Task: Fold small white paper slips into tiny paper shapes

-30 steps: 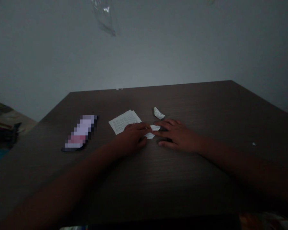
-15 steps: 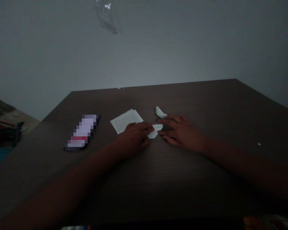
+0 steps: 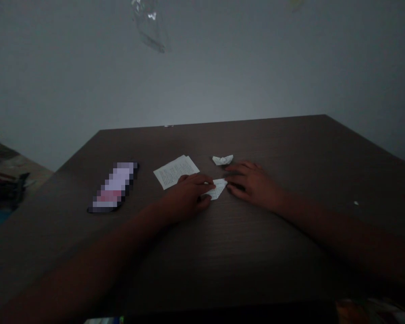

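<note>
Fingers of my left hand (image 3: 188, 194) lie on folded paper (image 3: 218, 191), clamped or not I cannot tell. My right hand (image 3: 253, 183) spreads beside it.

Looks like somebody's home to me, though I can't tell which room. Plain pale wall (image 3: 239, 67) across the top of the frame, what looks like a clear plastic bag (image 3: 150, 27) hanging on it upper left, and a dark wood-grain bench (image 3: 273, 139) right up against it. Smartphone (image 3: 116, 184) left of centre, folded paper (image 3: 218, 190) mid-frame, random household-looking clutter (image 3: 5, 186) at the left edge.
</note>
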`<state>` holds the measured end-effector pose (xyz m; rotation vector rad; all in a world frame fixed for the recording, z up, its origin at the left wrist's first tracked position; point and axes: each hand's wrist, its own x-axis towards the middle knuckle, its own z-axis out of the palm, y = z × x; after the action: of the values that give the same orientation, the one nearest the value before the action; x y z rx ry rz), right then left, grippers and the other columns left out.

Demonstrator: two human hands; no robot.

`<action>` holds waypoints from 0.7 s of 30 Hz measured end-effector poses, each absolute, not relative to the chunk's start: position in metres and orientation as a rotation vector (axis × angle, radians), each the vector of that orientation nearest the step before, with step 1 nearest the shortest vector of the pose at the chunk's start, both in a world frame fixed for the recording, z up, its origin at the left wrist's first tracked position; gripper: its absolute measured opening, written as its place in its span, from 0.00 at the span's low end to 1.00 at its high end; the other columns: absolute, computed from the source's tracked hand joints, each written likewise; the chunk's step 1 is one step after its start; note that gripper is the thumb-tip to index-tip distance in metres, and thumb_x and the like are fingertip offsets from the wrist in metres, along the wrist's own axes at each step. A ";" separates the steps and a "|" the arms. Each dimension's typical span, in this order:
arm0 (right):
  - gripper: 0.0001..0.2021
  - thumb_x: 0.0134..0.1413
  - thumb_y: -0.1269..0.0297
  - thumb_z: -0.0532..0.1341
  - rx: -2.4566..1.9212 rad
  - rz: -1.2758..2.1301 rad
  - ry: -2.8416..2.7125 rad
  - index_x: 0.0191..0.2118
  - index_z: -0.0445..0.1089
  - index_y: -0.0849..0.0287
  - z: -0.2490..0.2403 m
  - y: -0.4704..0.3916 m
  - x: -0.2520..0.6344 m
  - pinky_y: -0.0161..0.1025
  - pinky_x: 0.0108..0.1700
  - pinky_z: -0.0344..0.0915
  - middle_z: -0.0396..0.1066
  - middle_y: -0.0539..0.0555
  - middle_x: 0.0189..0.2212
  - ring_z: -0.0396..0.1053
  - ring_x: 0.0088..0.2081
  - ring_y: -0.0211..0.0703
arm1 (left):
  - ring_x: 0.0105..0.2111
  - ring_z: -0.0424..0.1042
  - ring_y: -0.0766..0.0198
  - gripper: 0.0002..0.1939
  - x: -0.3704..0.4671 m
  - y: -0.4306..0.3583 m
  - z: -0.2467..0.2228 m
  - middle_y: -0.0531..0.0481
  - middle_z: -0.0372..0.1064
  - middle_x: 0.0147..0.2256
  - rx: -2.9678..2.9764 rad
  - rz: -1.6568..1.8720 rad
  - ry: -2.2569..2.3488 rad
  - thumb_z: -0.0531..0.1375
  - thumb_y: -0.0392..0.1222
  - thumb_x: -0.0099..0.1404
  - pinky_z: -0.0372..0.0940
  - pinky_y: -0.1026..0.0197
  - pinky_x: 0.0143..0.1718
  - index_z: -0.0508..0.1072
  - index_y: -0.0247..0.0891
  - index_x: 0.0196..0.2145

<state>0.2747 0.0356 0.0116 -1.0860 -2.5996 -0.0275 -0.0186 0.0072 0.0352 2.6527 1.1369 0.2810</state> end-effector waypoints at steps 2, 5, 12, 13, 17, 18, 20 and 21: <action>0.14 0.76 0.59 0.67 -1.087 0.031 -2.552 0.60 0.85 0.51 0.008 0.033 0.271 0.63 0.63 0.73 0.80 0.63 0.67 0.75 0.66 0.67 | 0.68 0.77 0.42 0.19 -0.015 0.004 0.036 0.38 0.80 0.66 2.635 0.282 1.145 0.64 0.36 0.81 0.69 0.35 0.71 0.82 0.37 0.66; 0.16 0.73 0.58 0.70 -1.087 0.114 -2.497 0.61 0.82 0.53 0.006 0.028 0.263 0.65 0.65 0.73 0.79 0.65 0.67 0.76 0.66 0.69 | 0.66 0.77 0.42 0.19 -0.011 -0.001 0.036 0.39 0.79 0.66 2.630 0.260 1.169 0.65 0.36 0.81 0.70 0.35 0.70 0.82 0.37 0.65; 0.19 0.68 0.56 0.73 -1.114 0.289 -2.474 0.59 0.77 0.55 0.006 0.016 0.252 0.67 0.66 0.73 0.78 0.66 0.65 0.75 0.65 0.70 | 0.66 0.78 0.43 0.17 -0.009 -0.003 0.035 0.39 0.79 0.65 2.654 0.258 1.161 0.65 0.38 0.82 0.71 0.36 0.69 0.83 0.40 0.64; 0.19 0.67 0.56 0.73 -1.120 0.297 -2.469 0.58 0.77 0.55 0.006 0.016 0.251 0.67 0.66 0.73 0.78 0.66 0.65 0.75 0.65 0.70 | 0.67 0.77 0.43 0.17 -0.009 -0.002 0.035 0.39 0.79 0.65 2.650 0.260 1.158 0.65 0.39 0.82 0.71 0.36 0.69 0.83 0.40 0.64; 0.16 0.65 0.58 0.74 -1.167 0.325 -2.414 0.53 0.75 0.54 0.006 0.018 0.250 0.65 0.64 0.73 0.80 0.65 0.61 0.76 0.62 0.69 | 0.67 0.78 0.43 0.18 -0.010 -0.001 0.032 0.40 0.79 0.66 2.651 0.234 1.164 0.65 0.40 0.81 0.70 0.35 0.70 0.82 0.42 0.65; 0.15 0.65 0.58 0.74 -1.176 0.338 -2.396 0.52 0.75 0.54 0.005 0.018 0.249 0.65 0.64 0.73 0.80 0.65 0.59 0.77 0.61 0.68 | 0.67 0.78 0.43 0.19 -0.010 -0.001 0.032 0.41 0.79 0.66 2.652 0.229 1.169 0.65 0.40 0.81 0.70 0.36 0.70 0.82 0.42 0.66; 0.13 0.64 0.59 0.74 -1.192 0.366 -2.361 0.49 0.73 0.53 0.004 0.021 0.248 0.64 0.62 0.73 0.80 0.64 0.57 0.77 0.59 0.67 | 0.66 0.78 0.44 0.19 -0.010 -0.001 0.032 0.41 0.80 0.66 2.655 0.235 1.170 0.65 0.40 0.81 0.70 0.37 0.70 0.82 0.43 0.65; 0.13 0.63 0.60 0.74 -1.201 0.378 -2.344 0.48 0.73 0.53 0.003 0.022 0.248 0.63 0.62 0.73 0.80 0.63 0.56 0.77 0.58 0.66 | 0.66 0.78 0.44 0.18 -0.010 -0.001 0.033 0.41 0.80 0.65 2.656 0.242 1.166 0.64 0.40 0.81 0.71 0.38 0.69 0.82 0.43 0.65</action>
<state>0.2480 0.0219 0.0031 -1.2008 -2.3441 0.3778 -0.0101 -0.0008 0.0332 2.6561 1.1656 0.2420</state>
